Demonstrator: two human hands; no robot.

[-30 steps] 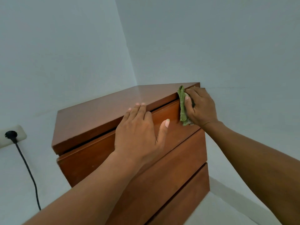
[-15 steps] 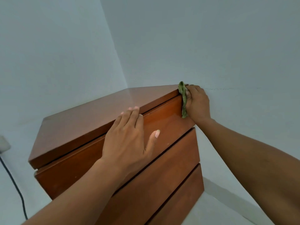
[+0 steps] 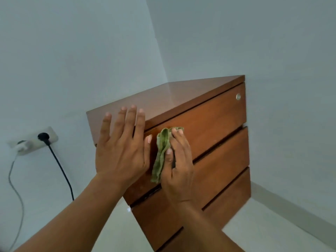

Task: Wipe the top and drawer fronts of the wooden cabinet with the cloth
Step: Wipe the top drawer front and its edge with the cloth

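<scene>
The wooden cabinet (image 3: 209,120) with three drawer fronts stands in a room corner. My left hand (image 3: 121,148) lies flat with straight fingers over the front left edge of its top. My right hand (image 3: 180,164) holds a bunched green cloth (image 3: 161,151) against the left part of the top drawer front, thumb and fingers curled round it. The two hands sit side by side, almost touching. A small round lock (image 3: 238,96) shows at the top drawer's upper right corner.
White walls close in behind and right of the cabinet. A wall socket (image 3: 34,140) on the left holds a black plug with a black cable (image 3: 61,170) hanging down, and a grey cable beside it. Pale floor (image 3: 272,230) lies below.
My right hand has carried the cloth from the top drawer's right edge leftward across its front, uncovering the lock. The left hand has stayed on the top's front edge. The view has swung left.
</scene>
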